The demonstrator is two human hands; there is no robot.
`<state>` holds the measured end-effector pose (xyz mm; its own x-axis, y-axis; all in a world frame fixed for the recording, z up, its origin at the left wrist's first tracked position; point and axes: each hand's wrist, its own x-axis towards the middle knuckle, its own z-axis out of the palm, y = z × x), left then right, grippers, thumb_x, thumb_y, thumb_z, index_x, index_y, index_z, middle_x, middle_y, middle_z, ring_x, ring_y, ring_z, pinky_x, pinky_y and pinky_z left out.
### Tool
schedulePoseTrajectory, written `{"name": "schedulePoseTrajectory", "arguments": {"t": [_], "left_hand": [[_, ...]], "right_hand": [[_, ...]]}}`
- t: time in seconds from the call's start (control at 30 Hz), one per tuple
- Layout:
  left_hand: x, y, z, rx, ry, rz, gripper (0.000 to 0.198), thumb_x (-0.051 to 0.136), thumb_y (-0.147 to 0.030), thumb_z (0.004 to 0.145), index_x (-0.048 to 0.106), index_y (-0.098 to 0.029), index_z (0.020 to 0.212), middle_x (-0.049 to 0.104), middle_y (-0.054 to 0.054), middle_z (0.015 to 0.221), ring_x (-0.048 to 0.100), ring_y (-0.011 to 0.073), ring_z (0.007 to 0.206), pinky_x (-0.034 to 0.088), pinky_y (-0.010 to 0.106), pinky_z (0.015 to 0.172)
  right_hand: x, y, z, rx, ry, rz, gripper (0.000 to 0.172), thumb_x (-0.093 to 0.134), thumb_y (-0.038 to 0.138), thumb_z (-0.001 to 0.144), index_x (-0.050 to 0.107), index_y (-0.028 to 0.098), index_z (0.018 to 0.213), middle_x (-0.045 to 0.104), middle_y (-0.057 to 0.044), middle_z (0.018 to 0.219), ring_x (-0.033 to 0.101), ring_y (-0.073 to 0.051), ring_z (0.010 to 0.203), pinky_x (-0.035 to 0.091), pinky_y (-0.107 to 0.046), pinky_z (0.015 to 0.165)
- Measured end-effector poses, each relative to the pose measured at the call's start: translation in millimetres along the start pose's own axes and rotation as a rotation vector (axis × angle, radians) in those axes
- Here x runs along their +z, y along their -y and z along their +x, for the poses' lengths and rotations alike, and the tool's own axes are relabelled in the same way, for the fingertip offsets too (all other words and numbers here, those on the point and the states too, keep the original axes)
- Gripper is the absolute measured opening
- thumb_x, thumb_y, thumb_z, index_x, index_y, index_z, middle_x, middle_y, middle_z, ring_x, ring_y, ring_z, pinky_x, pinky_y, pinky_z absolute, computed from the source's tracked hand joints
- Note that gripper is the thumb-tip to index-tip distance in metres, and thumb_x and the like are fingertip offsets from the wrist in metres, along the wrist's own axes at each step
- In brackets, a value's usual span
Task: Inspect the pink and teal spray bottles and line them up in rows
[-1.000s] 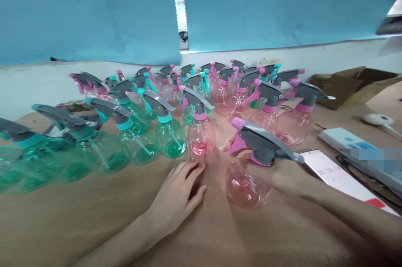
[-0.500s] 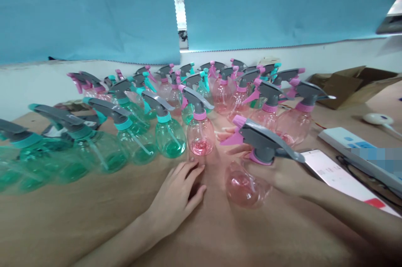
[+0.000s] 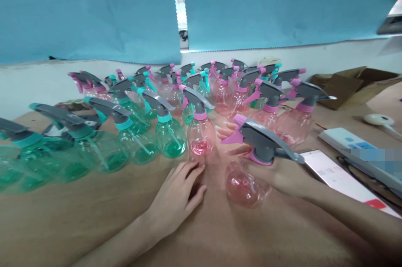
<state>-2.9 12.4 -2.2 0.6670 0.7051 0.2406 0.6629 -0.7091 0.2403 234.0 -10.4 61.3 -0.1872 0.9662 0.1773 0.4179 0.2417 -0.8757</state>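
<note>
Item: one clear pink spray bottle with a grey spray head and pink trigger, nearest me, to the right of my left hand. My right hand is behind its neck, fingers stretched straight out past the trigger; whether palm or thumb grips the neck, I cannot tell. My left hand: well apart from the right, holding nothing, laid on the wooden tabletop with fingers slightly bent. Just beyond its fingertips: one pink-collared spray bottle, a little pink liquid inside; beside that, one turquoise-collared spray bottle, green liquid. Right of the item: one smartphone, screen lit; one white power strip; one cardboard box, farther back.
</note>
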Motion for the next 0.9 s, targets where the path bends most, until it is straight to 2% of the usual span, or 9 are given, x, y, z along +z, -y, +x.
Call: {"name": "schedulePoseTrajectory", "arguments": {"t": [0.37,0.47,0.57,0.7,0.8,0.9], "left_hand": [[-0.1,0.0,0.8,0.000,0.021,0.027,0.037,0.048,-0.028,0.094,0.052,-0.017,0.128,0.053,0.012,0.130,0.047,0.0277,0.121,0.042,0.046,0.099],[-0.2,0.0,0.7,0.004,0.022,0.036,0.037,0.049,-0.028,0.094,0.052,-0.017,0.129,0.053,0.012,0.130,0.046,0.0281,0.121,0.042,0.046,0.099],[-0.1,0.0,0.7,0.006,0.025,0.039,0.037,0.049,-0.027,0.093,0.053,-0.015,0.129,0.053,0.012,0.129,0.047,0.0285,0.120,0.041,0.046,0.099],[0.6,0.3,0.8,0.012,0.027,0.045,0.038,0.049,-0.028,0.094,0.053,-0.014,0.129,0.053,0.013,0.129,0.047,0.0288,0.121,0.042,0.046,0.099],[1.1,0.9,0.7,0.016,0.021,0.048,0.037,0.047,-0.028,0.094,0.052,-0.015,0.129,0.053,0.012,0.129,0.047,0.0282,0.120,0.042,0.046,0.098],[1.5,1.3,0.4,0.014,0.013,0.051,0.037,0.047,-0.029,0.094,0.052,-0.017,0.129,0.054,0.011,0.128,0.048,0.0279,0.119,0.042,0.046,0.098]], "right_hand": [[0.4,0.8,1.2,-0.032,-0.035,-0.005,0.020,0.062,0.037,0.075,0.069,0.028,0.092,0.073,-0.002,0.084,0.069,-0.024,0.086,0.059,-0.039,0.077],[-0.1,-0.1,0.2,-0.026,-0.058,-0.045,0.016,0.062,0.036,0.074,0.068,0.028,0.087,0.072,-0.002,0.082,0.069,-0.025,0.088,0.059,-0.040,0.077],[0.0,-0.2,0.7,-0.016,-0.042,-0.046,0.010,0.059,0.035,0.075,0.065,0.026,0.073,0.071,-0.001,0.076,0.069,-0.023,0.080,0.059,-0.039,0.075],[0.8,1.3,1.4,0.008,-0.025,-0.029,0.016,0.057,0.034,0.076,0.058,0.025,0.063,0.068,-0.001,0.066,0.069,-0.021,0.069,0.059,-0.039,0.071],[1.6,2.2,1.6,-0.004,-0.043,-0.025,0.012,0.056,0.035,0.075,0.064,0.025,0.073,0.070,-0.001,0.072,0.069,-0.022,0.073,0.058,-0.040,0.074],[2.2,2.1,2.1,-0.016,-0.068,-0.035,0.018,0.057,0.036,0.075,0.068,0.026,0.086,0.072,-0.002,0.079,0.069,-0.023,0.079,0.057,-0.042,0.077]]}}
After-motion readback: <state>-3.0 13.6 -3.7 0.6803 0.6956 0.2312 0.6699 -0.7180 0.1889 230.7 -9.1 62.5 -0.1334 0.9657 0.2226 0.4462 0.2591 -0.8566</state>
